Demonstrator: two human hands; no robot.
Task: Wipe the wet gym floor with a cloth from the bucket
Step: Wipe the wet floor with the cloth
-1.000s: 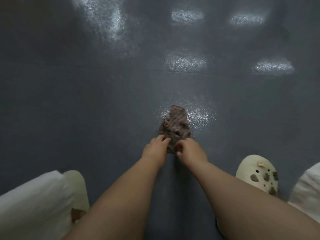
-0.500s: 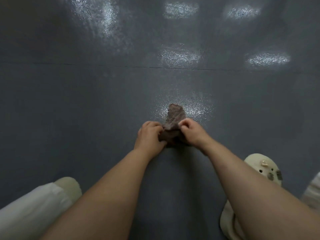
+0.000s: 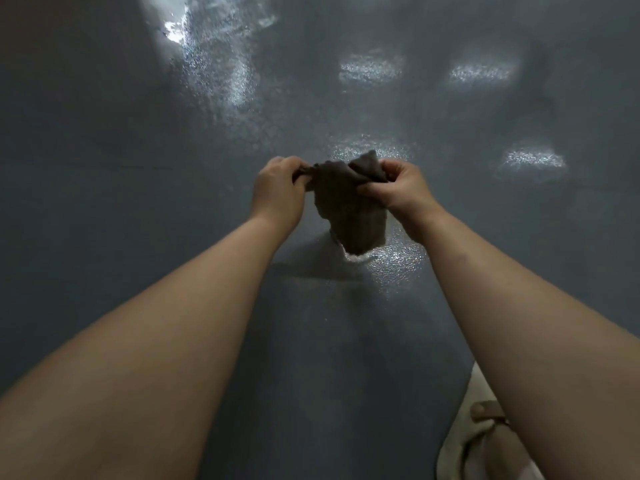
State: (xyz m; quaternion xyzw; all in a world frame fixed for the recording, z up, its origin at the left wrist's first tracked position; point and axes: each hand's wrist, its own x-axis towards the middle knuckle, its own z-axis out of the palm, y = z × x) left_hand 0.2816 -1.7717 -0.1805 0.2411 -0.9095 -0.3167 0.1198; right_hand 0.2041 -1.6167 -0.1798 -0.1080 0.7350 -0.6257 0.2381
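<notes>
I have the cloth (image 3: 349,206) up off the floor (image 3: 104,168), stretched between both hands out in front of me. My left hand (image 3: 278,192) pinches its left top corner with the fingers curled in, and my right hand (image 3: 398,188) has the right top edge bunched in its grip, so neither hand is free. The held edge runs left to right between the two hands, and the rest of the cloth hangs down from it toward me, narrowing to a loose point at the bottom. That point looks close to the floor, just above a shiny wet patch (image 3: 394,258); I cannot tell whether it touches. Both hands sit about equally far out, so neither is nearer. I judge that the next move is to lower the cloth flat onto that patch, directly below and slightly near of the hands. Part of a pale shoe (image 3: 464,441) shows at near right.
</notes>
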